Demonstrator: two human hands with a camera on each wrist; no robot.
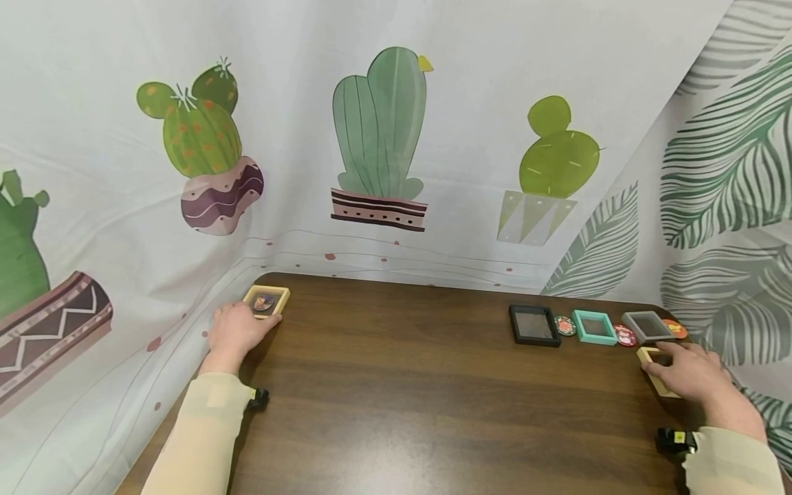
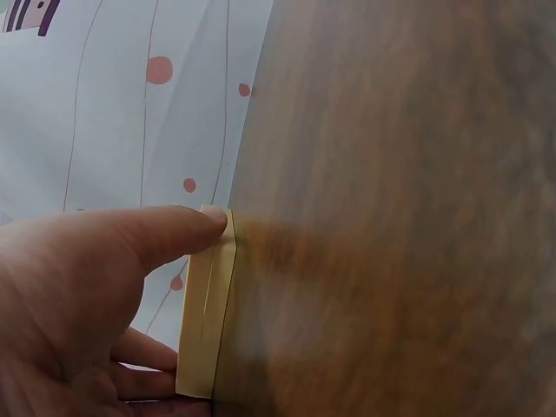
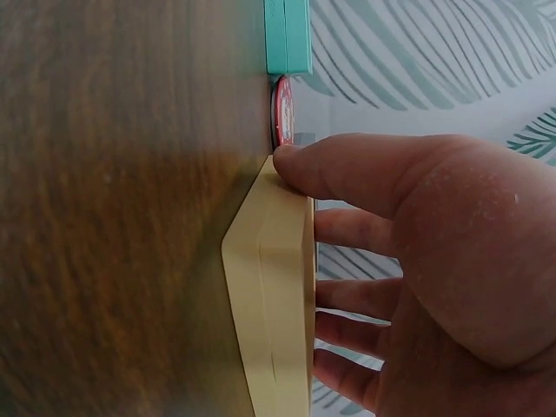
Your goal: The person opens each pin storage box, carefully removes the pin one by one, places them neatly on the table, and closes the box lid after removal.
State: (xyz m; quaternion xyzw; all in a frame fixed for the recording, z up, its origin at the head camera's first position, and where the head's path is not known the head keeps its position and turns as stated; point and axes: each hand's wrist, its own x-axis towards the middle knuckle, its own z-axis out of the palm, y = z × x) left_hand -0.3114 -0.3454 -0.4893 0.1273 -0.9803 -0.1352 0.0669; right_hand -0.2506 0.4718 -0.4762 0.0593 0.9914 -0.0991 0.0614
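Observation:
At the far left corner of the table, my left hand holds a yellow display frame by its edges, with a dark round chip inside its window. The left wrist view shows the thumb on one end of the frame's side wall and fingers at the other. Over on the right, my right hand grips another yellow display frame, thumb at its near corner and fingers along the far side. The hand covers much of that frame's window.
Beyond my right hand runs a row: black frame, green-edged chip, turquoise frame, red chip, grey frame and orange chip. A cactus-print cloth hangs behind the wooden table.

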